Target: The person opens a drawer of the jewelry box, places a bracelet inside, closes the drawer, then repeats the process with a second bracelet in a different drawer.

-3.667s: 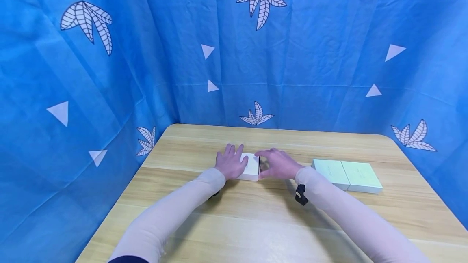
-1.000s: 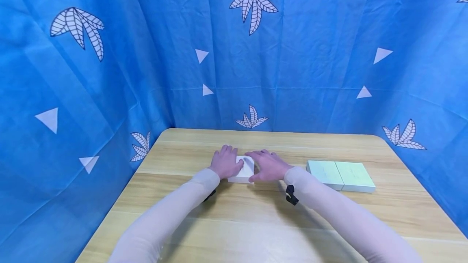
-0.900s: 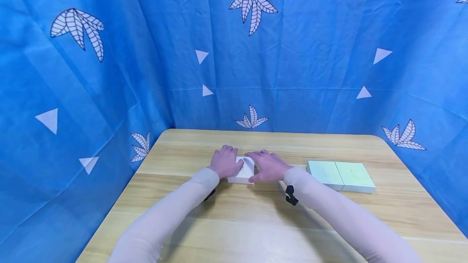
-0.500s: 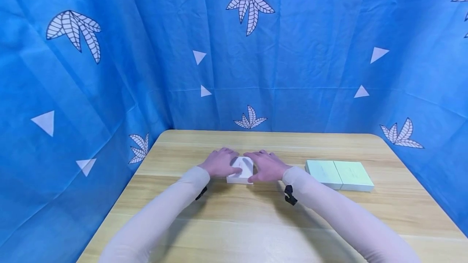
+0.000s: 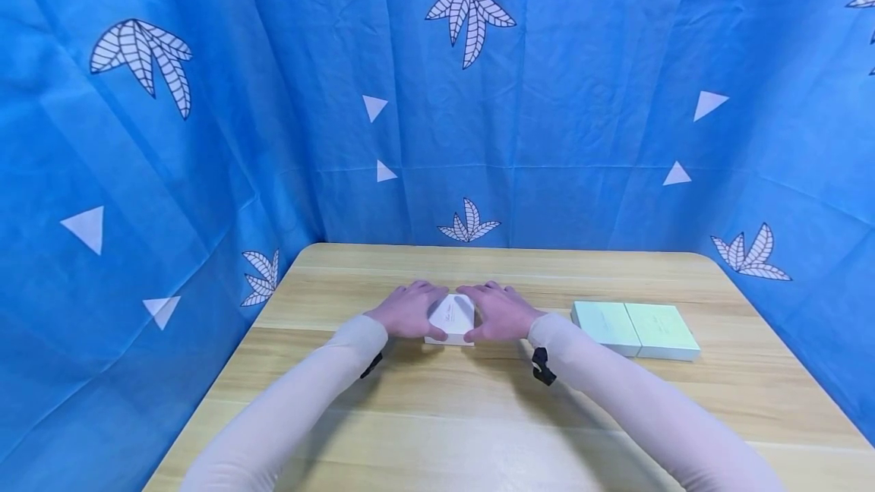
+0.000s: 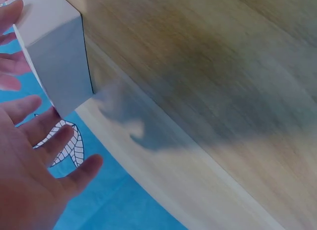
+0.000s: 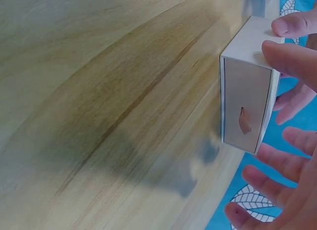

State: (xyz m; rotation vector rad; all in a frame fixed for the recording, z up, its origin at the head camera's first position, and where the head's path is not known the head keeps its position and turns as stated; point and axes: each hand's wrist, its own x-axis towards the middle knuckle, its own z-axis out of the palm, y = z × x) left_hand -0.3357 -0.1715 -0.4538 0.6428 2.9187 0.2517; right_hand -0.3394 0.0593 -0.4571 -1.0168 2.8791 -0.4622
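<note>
A small white drawer box (image 5: 454,317) with faint lettering on its lid lies flat near the middle of the table, between both hands. My left hand (image 5: 412,310) holds its left end, thumb on the near side and fingers at the far side. At the other end my right hand (image 5: 504,313) grips it the same way. In the right wrist view, the end face of the drawer box (image 7: 245,101) carries a small ribbon tab (image 7: 245,121) and looks flush with the sleeve. The left wrist view shows the plain opposite end of the box (image 6: 62,66).
Two pale green boxes (image 5: 607,325) (image 5: 661,329) lie side by side at the right of the wooden table (image 5: 451,431). A blue patterned curtain (image 5: 588,97) hangs behind the table and along its sides.
My left hand has slid from the top of the white box to its left end, uncovering the lettering. The right hand has come closer and now holds the right end.
</note>
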